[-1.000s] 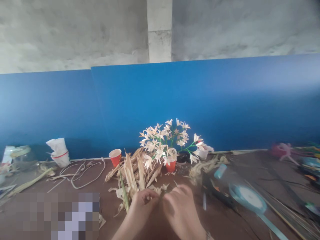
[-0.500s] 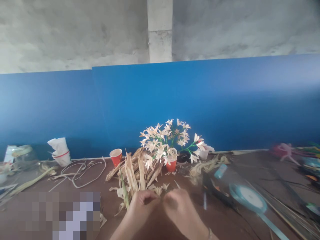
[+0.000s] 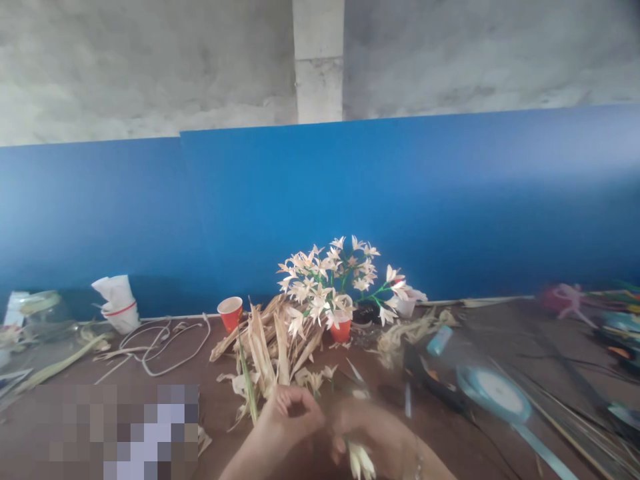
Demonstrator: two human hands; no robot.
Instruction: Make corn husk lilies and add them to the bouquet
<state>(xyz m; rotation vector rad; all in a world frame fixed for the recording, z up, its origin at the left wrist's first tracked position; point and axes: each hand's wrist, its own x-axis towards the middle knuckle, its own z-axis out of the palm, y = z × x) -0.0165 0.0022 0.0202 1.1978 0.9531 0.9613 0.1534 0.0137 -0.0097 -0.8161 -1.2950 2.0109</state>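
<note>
My left hand (image 3: 295, 420) is closed in a pinch just in front of the husk pile; what its fingertips hold, if anything, I cannot make out. Beside it, blurred by motion, my right hand (image 3: 375, 427) is curled with its palm turned in. A small pale husk flower (image 3: 361, 461) pokes out under the right fingers, petals pointing down toward me. Loose flower heads (image 3: 315, 381) lie on the table just past the hands. A pair of scissors (image 3: 356, 370), partly hidden, appears to lie behind my right hand.
Dry corn husks (image 3: 263, 347) are heaped ahead. Behind them, white flowers on green stems stand in a red cup (image 3: 341, 330). Another red paper cup (image 3: 231, 313) is to the left, near a white cable (image 3: 150, 357). Light-blue ribbon roll (image 3: 495, 393) lies right.
My right hand has turned over and shifted slightly right, and the pale husk flower now shows below its fingers. My left hand has barely moved.
</note>
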